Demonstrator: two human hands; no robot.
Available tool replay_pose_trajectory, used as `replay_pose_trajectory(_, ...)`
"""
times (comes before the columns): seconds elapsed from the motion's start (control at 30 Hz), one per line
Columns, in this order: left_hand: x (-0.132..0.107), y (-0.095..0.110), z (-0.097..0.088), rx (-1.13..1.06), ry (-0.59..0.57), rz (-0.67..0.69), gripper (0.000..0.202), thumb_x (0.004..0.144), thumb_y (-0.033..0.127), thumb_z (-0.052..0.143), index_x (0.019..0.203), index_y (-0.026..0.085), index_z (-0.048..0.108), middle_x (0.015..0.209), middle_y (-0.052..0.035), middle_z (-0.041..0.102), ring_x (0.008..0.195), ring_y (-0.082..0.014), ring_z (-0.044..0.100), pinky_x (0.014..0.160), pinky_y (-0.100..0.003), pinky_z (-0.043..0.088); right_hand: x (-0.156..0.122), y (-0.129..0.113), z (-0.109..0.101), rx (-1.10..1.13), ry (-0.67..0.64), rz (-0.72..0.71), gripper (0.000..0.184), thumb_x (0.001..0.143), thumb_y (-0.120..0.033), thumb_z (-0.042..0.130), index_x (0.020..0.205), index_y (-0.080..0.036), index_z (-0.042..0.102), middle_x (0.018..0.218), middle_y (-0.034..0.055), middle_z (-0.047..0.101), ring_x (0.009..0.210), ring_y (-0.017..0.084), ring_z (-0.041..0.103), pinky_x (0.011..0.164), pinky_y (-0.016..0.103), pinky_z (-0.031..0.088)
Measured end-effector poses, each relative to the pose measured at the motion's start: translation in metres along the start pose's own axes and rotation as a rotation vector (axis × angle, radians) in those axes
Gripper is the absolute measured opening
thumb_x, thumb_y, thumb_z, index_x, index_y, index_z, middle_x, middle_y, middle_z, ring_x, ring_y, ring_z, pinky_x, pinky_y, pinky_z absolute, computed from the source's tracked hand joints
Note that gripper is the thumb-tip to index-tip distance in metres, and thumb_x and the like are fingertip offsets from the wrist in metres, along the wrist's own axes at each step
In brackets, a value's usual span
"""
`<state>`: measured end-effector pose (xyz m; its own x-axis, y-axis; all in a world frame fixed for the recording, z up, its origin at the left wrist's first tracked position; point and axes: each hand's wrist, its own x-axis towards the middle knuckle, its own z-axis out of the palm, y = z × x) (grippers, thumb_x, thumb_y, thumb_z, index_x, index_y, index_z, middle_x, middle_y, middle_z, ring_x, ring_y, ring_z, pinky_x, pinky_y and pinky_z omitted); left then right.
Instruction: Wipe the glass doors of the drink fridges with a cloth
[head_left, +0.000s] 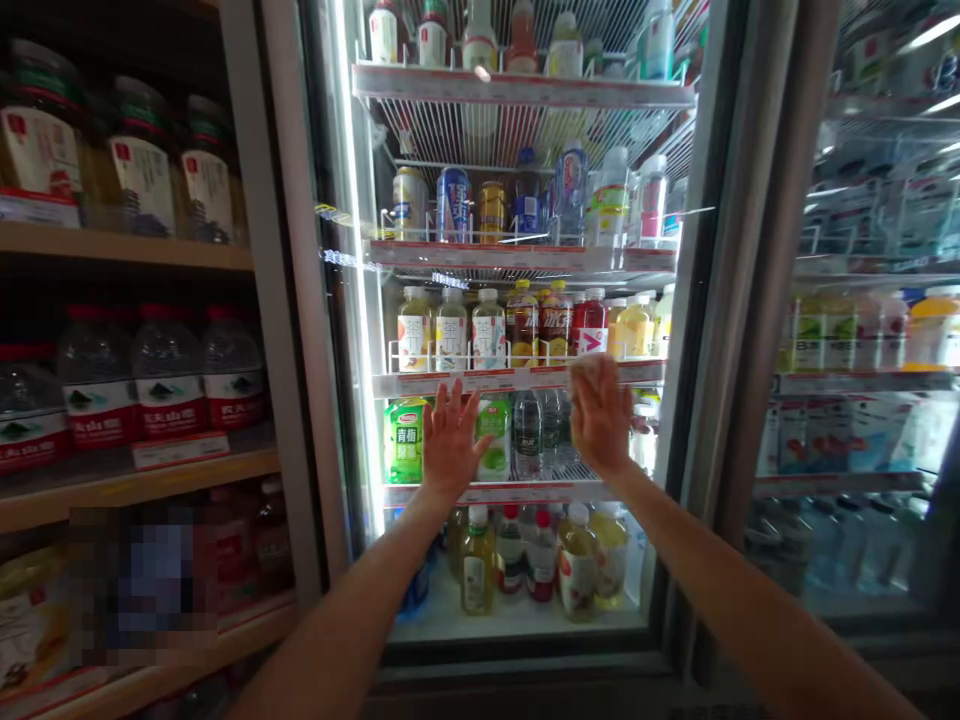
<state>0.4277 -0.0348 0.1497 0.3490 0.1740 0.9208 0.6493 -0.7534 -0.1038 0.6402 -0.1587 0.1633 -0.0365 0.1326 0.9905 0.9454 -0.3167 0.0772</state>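
Observation:
Both my arms reach into an open drinks fridge. My left hand point(450, 440) is open with fingers spread, held in front of the green-labelled bottles point(405, 440) on the fourth shelf. My right hand point(600, 412) is raised beside it with fingers together, over the clear water bottles point(534, 432), and seems to press a pale cloth point(587, 366) against the shelf's front rail point(495, 381). Whether the fingers grip the cloth is hidden behind the back of the hand.
Fridge shelves above hold cans point(452, 205) and tea and juice bottles point(487, 328); more bottles point(517, 555) stand on the bottom shelf. The fridge door point(296, 300) stands open at left. Wooden shelves point(135, 250) with large water jugs lie further left. A closed glass fridge point(862, 380) is on the right.

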Motion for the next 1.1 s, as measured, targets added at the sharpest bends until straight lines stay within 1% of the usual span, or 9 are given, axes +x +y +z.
replay_pose_trajectory(0.1, 0.000, 0.001, 0.001, -0.001, 0.004, -0.005, 0.064, 0.080, 0.039, 0.059, 0.138, 0.022, 0.037, 0.148, -0.0123, 0.029, 0.139, -0.0297, 0.017, 0.111, -0.050, 0.021, -0.004, -0.007, -0.001, 0.035, -0.168, -0.285, 0.055, 0.085, -0.021, 0.044, 0.139, -0.028, 0.035, 0.148, 0.0060, 0.028, 0.137, 0.023, 0.025, 0.110, 0.047, 0.018)
replay_pose_trajectory(0.23, -0.001, 0.002, 0.002, 0.011, 0.001, 0.008, 0.064, 0.081, 0.041, 0.057, 0.138, 0.022, 0.036, 0.149, -0.0119, 0.027, 0.140, -0.0288, 0.015, 0.111, -0.050, 0.021, 0.007, -0.007, 0.002, -0.027, 0.033, 0.066, 0.053, 0.086, -0.021, 0.042, 0.139, -0.022, 0.036, 0.151, 0.0115, 0.020, 0.137, 0.029, 0.023, 0.106, 0.052, 0.023)
replay_pose_trajectory(0.3, -0.001, 0.002, 0.003, 0.019, 0.012, 0.005, 0.063, 0.081, 0.041, 0.056, 0.138, 0.022, 0.036, 0.149, -0.0113, 0.028, 0.140, -0.0284, 0.014, 0.111, -0.049, 0.021, 0.011, -0.014, 0.004, -0.021, 0.062, 0.122, 0.054, 0.086, -0.022, 0.041, 0.140, -0.020, 0.034, 0.152, 0.0125, 0.016, 0.138, 0.031, 0.020, 0.105, 0.053, 0.024)
replay_pose_trajectory(0.47, -0.001, -0.006, 0.001, 0.034, 0.010, 0.011, 0.063, 0.080, 0.043, 0.058, 0.137, 0.024, 0.038, 0.148, -0.0109, 0.030, 0.139, -0.0289, 0.018, 0.111, -0.050, 0.020, 0.012, -0.029, 0.003, 0.046, -0.147, -0.303, 0.054, 0.085, -0.021, 0.043, 0.138, -0.028, 0.036, 0.148, 0.0056, 0.029, 0.136, 0.023, 0.026, 0.110, 0.048, 0.017)
replay_pose_trajectory(0.63, 0.000, -0.015, -0.007, 0.034, 0.001, -0.032, 0.062, 0.078, 0.045, 0.060, 0.133, 0.023, 0.044, 0.148, -0.0124, 0.029, 0.138, -0.0326, 0.020, 0.110, -0.052, 0.022, 0.024, -0.025, 0.003, -0.038, 0.071, 0.134, 0.054, 0.087, -0.024, 0.039, 0.140, -0.021, 0.033, 0.151, 0.0122, 0.019, 0.137, 0.029, 0.022, 0.103, 0.053, 0.026)
replay_pose_trajectory(0.8, 0.002, -0.020, -0.012, 0.048, 0.001, -0.025, 0.059, 0.080, 0.043, 0.058, 0.133, 0.022, 0.043, 0.147, -0.0124, 0.032, 0.138, -0.0318, 0.022, 0.109, -0.051, 0.023, 0.025, -0.049, 0.004, 0.046, -0.192, -0.376, 0.056, 0.085, -0.021, 0.042, 0.140, -0.030, 0.032, 0.147, 0.0027, 0.031, 0.137, 0.021, 0.023, 0.111, 0.047, 0.018)
replay_pose_trajectory(0.97, 0.003, -0.035, -0.013, 0.065, 0.054, -0.062, 0.066, 0.078, 0.052, 0.057, 0.132, 0.017, 0.043, 0.145, -0.0157, 0.034, 0.137, -0.0327, 0.024, 0.108, -0.052, 0.024, 0.040, -0.055, 0.010, 0.019, -0.002, 0.029, 0.058, 0.086, -0.024, 0.042, 0.142, -0.023, 0.029, 0.151, 0.0092, 0.019, 0.139, 0.028, 0.018, 0.108, 0.053, 0.019)
replay_pose_trajectory(1.03, 0.003, -0.039, -0.013, 0.059, 0.056, -0.060, 0.065, 0.079, 0.051, 0.055, 0.133, 0.018, 0.042, 0.145, -0.0152, 0.033, 0.136, -0.0322, 0.025, 0.108, -0.051, 0.024, 0.038, -0.063, 0.012, 0.047, -0.066, -0.090, 0.059, 0.085, -0.023, 0.042, 0.142, -0.023, 0.028, 0.152, 0.0081, 0.019, 0.139, 0.027, 0.016, 0.109, 0.051, 0.017)
replay_pose_trajectory(1.1, 0.002, -0.043, -0.015, 0.047, 0.044, -0.052, 0.063, 0.081, 0.050, 0.053, 0.134, 0.018, 0.041, 0.146, -0.0146, 0.033, 0.137, -0.0318, 0.024, 0.108, -0.051, 0.024, 0.034, -0.072, 0.013, 0.094, -0.198, -0.374, 0.061, 0.084, -0.021, 0.043, 0.142, -0.026, 0.028, 0.151, 0.0046, 0.023, 0.140, 0.023, 0.016, 0.112, 0.048, 0.012)
